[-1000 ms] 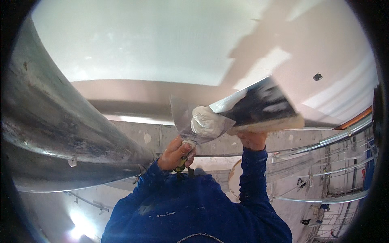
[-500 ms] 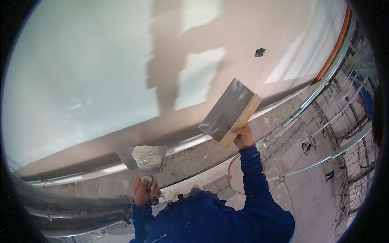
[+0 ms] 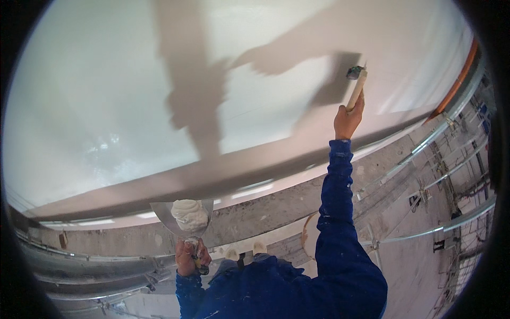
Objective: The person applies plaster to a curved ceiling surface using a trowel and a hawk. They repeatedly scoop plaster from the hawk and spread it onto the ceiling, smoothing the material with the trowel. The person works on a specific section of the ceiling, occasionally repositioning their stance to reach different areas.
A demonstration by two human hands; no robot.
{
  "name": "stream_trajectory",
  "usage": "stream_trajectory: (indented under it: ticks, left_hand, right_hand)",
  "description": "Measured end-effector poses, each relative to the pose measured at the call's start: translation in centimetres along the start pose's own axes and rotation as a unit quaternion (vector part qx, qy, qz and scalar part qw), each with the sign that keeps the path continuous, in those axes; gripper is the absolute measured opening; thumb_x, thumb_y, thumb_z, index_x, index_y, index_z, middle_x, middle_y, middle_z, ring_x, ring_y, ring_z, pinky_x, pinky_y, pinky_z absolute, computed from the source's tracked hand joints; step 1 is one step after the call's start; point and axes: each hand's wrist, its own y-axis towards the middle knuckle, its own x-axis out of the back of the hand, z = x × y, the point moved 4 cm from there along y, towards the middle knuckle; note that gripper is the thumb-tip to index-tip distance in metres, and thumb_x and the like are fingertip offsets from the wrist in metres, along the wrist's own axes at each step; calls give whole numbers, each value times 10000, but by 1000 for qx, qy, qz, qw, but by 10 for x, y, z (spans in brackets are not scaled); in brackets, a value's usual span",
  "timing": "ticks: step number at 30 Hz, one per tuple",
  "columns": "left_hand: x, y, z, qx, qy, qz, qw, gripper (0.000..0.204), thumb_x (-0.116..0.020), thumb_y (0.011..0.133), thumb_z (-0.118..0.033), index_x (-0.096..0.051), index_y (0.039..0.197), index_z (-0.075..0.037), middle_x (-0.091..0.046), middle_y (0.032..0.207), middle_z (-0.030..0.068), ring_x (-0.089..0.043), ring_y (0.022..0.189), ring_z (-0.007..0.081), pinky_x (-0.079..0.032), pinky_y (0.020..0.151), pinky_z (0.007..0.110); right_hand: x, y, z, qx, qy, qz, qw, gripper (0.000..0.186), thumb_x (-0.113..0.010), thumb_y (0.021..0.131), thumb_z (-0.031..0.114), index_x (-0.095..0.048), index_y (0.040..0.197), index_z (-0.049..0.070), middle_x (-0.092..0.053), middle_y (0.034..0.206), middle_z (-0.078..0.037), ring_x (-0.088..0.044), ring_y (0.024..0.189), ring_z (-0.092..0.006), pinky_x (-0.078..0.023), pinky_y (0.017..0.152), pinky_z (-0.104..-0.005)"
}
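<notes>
At the lower left of the frame, my left hand (image 3: 191, 258) is gripping a broad scraper (image 3: 166, 213) by its handle, and a mound of white paste (image 3: 190, 214) is sitting on the blade. At the upper right, my right hand (image 3: 348, 123) is holding a flat trowel (image 3: 357, 91) nearly edge-on beside the dark hole (image 3: 354, 73) in the pale wall (image 3: 260, 117), though I cannot tell whether it is touching the surface.

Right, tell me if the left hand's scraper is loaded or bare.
Loaded: a thick mound of white paste sits on the scraper's blade.
</notes>
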Motion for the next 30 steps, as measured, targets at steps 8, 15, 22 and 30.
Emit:
stream_trajectory:
  ticks: [8, 15, 22, 30]
  left_hand:
    - [15, -14, 10, 50, -75, -68, 994, 399, -435, 873, -365, -357, 1111, -55, -382, 579, 49, -406, 415, 166, -342, 376, 289]
    - [21, -5, -6, 21, -22, 14, 999, 400, -444, 863, -407, -406, 1051, -56, -361, 576, 26, -383, 373, 156, -332, 338, 304]
    - [32, -3, -30, 10, 1, 53, 999, 414, -479, 861, -350, -353, 1144, -76, -380, 587, 43, -384, 379, 158, -334, 341, 296]
    - [47, -15, -51, 4, -15, 32, 999, 433, -470, 867, -330, -319, 1170, -59, -389, 595, 60, -415, 414, 169, -358, 377, 291]
  right_hand:
    - [-57, -28, 24, 6, 49, -19, 999, 742, -438, 612, -93, -288, 1321, 68, -317, 1303, -240, -292, 1215, -393, -245, 1018, -416]
    - [-79, -82, 91, -6, 76, 22, 997, 838, -453, 561, -95, -282, 1342, 156, -299, 1291, -274, -279, 1201, -432, -240, 1010, -458]
    - [-105, -153, 179, -39, 69, 69, 994, 802, -467, 573, -69, -306, 1334, 128, -280, 1299, -267, -268, 1206, -424, -219, 997, -467]
    - [-112, -239, 273, -20, 156, 238, 958, 747, -479, 633, -54, -301, 1334, 133, -341, 1249, -276, -339, 1164, -395, -279, 965, -444]
